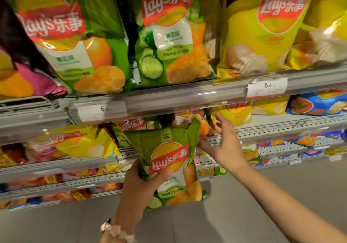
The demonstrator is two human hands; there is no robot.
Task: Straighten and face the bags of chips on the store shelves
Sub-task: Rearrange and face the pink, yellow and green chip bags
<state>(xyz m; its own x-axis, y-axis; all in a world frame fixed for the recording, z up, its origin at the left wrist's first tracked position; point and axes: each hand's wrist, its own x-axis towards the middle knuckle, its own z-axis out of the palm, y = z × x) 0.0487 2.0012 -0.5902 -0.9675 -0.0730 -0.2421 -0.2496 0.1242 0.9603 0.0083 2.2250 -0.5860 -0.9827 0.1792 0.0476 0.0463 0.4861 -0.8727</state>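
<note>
1. The left hand [139, 188] holds a small green chip bag [170, 165] upright in front of the shelves, its grip curled round the bag's lower left side with the thumb pressed across the front
2. The right hand [224, 145] reaches toward the second shelf [281, 130] with fingers spread and holding nothing; its fingertips lie near the shelf's perforated edge, just right of the held bag
3. On the top shelf [169, 100] stand two large green bags [169, 36], facing front, with yellow bags [262, 29] to their right and a pink bag [28, 81] at far left
4. Price tags [266, 88] sit in the shelf rail
5. Behind the held bag, more green and yellow bags [234, 113] crowd the second shelf, seemingly tilted, though blur hides detail
6. Lower shelves carry mixed bags, and a blue bag [317, 105] lies at right
</note>
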